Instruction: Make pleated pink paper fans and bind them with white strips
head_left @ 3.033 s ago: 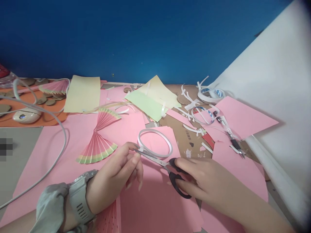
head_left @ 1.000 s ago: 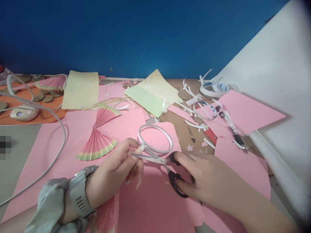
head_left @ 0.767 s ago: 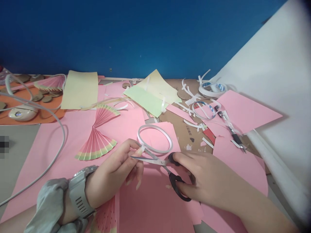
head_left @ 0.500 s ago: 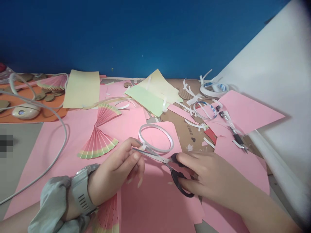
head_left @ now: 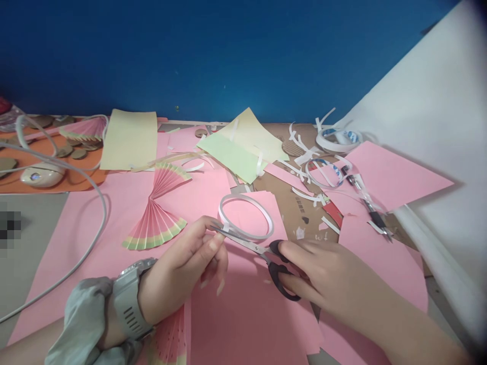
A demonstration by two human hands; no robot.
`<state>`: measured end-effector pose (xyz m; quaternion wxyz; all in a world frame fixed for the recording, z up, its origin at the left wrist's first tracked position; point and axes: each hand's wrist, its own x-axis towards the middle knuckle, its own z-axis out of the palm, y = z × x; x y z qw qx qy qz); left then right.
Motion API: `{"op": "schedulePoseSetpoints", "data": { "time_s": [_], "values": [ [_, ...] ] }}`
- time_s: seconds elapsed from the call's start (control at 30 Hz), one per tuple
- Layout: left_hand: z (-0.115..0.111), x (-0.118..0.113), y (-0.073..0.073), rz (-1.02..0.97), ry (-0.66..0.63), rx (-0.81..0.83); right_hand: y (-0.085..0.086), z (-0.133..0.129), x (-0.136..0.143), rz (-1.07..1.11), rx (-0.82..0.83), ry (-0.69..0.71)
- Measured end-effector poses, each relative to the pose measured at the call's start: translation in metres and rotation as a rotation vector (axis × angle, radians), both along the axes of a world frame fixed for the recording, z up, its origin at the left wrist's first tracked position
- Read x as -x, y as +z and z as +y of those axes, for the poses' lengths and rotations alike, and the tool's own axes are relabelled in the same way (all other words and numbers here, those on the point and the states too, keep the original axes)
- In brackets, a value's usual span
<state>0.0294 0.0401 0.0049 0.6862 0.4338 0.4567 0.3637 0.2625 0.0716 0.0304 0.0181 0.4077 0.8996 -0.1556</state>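
A pair of scissors (head_left: 259,249) with black handles is in my right hand (head_left: 323,274), its fingers in the loops. The blades lie nearly together across the free end of a thin roll of white tape (head_left: 269,215). My left hand (head_left: 194,261), wearing a grey watch, pinches that tape end between thumb and index finger, close to the blade tips. Beneath both hands lie sheets of pink paper (head_left: 247,319). A pleated pink and green paper fan (head_left: 155,228) rests left of the roll. Part of another pleated fan (head_left: 171,337) shows under my left wrist.
Further tape rolls (head_left: 338,138) and white strips lie at the back right, near a pen (head_left: 376,219). Yellow-green sheets (head_left: 243,147) lie at the back. A white mouse (head_left: 42,175) and a grey cable (head_left: 99,203) are on the left. A blue wall (head_left: 228,56) stands behind.
The scissor blades have closed onto the tape end, and the handles have come closer together. My left hand keeps its pinch. The view has shifted slightly.
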Motion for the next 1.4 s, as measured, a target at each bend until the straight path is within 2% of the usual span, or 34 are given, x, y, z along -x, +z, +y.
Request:
{"op": "schedulePoseSetpoints", "data": {
  "time_s": [0.57, 0.83, 1.07, 1.2, 1.4],
  "values": [
    [0.0, 0.0, 0.002, -0.025, -0.03, -0.034, -0.005, -0.001, -0.003, 0.008, -0.035, 0.031],
    [-0.001, 0.0, 0.001, -0.031, -0.036, -0.038, 0.001, 0.003, 0.002, -0.002, 0.233, -0.057],
    [-0.002, 0.0, -0.004, -0.097, -0.057, -0.08, 0.005, 0.003, 0.008, 0.03, 0.326, -0.132],
    [-0.002, -0.001, -0.003, -0.03, -0.063, -0.081, 0.011, 0.004, 0.008, 0.049, 0.341, -0.152],
    [-0.002, -0.002, 0.002, 0.041, -0.055, -0.104, 0.026, 0.011, 0.014, -0.014, 0.467, -0.138]
  ]
}}
